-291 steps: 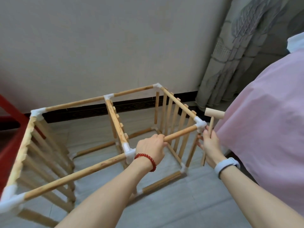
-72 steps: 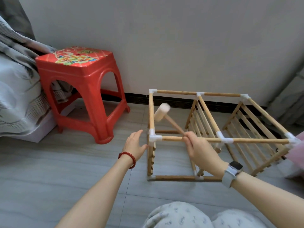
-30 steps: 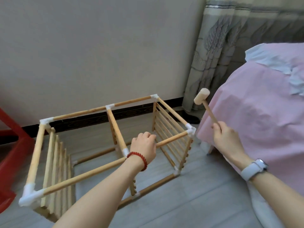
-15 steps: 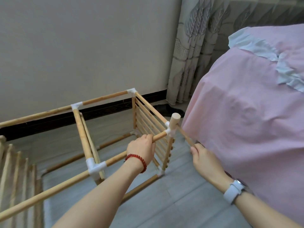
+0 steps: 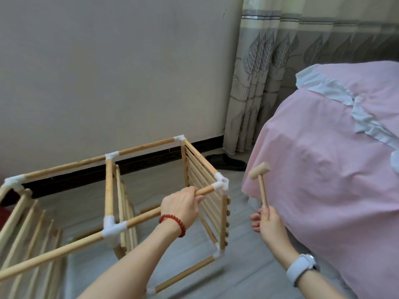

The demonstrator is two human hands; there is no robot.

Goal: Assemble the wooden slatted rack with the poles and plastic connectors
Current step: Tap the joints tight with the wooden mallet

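Both hands are busy: the left hand [image 5: 181, 207] curls its fingers over the front top pole [image 5: 142, 219] of the rack [image 5: 112, 199], close to the near right corner connector [image 5: 221, 184], while the right hand [image 5: 268, 221] grips the handle of a small wooden mallet [image 5: 260, 180] held upright, its head raised to the right of that corner and apart from it.

Standing on the grey floor [image 5: 241, 272] by the wall [image 5: 108, 72], the rack is an open box of pale poles joined by white plastic connectors, with slatted panels at the right end, the middle and the left.

Bare floor lies between its right end and the pink-covered bed [image 5: 328, 169]; a curtain [image 5: 259, 83] hangs behind.

Half a second ago the mallet head sat on the corner connector; now it is lifted clear.
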